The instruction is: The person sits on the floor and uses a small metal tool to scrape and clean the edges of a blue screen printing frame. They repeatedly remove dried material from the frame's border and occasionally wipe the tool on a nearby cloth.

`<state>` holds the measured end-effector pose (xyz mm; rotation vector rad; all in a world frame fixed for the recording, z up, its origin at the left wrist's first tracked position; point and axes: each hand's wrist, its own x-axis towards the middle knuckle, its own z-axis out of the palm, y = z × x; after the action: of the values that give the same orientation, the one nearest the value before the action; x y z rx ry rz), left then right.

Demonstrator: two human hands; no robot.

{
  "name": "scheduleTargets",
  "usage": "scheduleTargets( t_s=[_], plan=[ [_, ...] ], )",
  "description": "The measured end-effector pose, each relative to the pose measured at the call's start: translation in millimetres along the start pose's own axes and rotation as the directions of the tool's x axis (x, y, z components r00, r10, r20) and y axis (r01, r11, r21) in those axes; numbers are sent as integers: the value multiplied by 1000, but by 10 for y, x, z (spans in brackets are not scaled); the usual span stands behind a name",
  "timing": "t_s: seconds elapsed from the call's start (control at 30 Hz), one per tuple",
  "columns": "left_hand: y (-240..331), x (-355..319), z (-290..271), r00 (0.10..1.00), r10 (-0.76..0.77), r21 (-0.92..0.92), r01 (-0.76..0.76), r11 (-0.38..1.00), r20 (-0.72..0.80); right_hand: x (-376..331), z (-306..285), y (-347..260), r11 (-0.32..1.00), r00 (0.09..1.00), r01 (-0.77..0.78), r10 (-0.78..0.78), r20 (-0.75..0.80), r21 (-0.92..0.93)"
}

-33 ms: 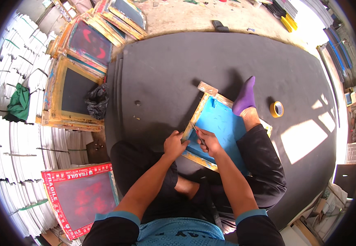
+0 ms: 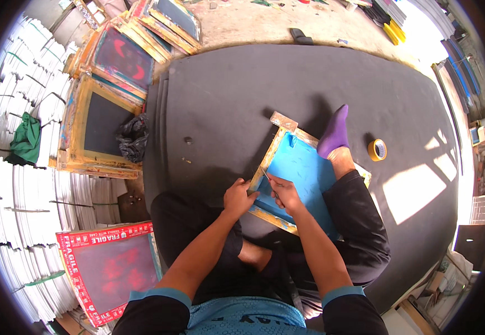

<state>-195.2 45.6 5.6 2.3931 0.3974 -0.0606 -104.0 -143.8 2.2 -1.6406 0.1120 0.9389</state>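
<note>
Matting (image 2: 225,89), dark grey, sunlit at right, bears a blue-faced frame (image 2: 306,167) beside a purple-socked foot (image 2: 333,134); the left hand (image 2: 238,198) grasps the frame's left edge, the right hand (image 2: 285,195) clenches a thin tool (image 2: 264,173) over it; stacked white sheets (image 2: 27,192) and framed screens (image 2: 104,123) line the left

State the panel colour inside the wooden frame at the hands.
The panel is bright blue with small darker marks, best in the head view.

We're on the left head-worn fisheye, upright, pitched down past our shirt (image 2: 237,321) at left hand (image 2: 238,199) and right hand (image 2: 286,194) near mid-frame. From close above, we get dark mat (image 2: 225,89) across centre, floor (image 2: 242,22) up top, straight edges bowing toward the rim.
</note>
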Motion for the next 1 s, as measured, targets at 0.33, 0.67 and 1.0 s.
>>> scheduleTargets(
  t_s=[0.33,0.67,1.0],
  plan=[
    [56,82,-71,1000,-19,-6,19,1000,-23,-310,128,-248,496,906,144,-414,-88,-856],
    [124,82,-148,997,-70,3,70,998,45,-347,233,-476,368,963,43,-264,-61,-929],
    [85,-97,-78,988,-138,-49,135,990,-63,-552,429,-250,403,952,90,-305,-41,-911]
  ],
)
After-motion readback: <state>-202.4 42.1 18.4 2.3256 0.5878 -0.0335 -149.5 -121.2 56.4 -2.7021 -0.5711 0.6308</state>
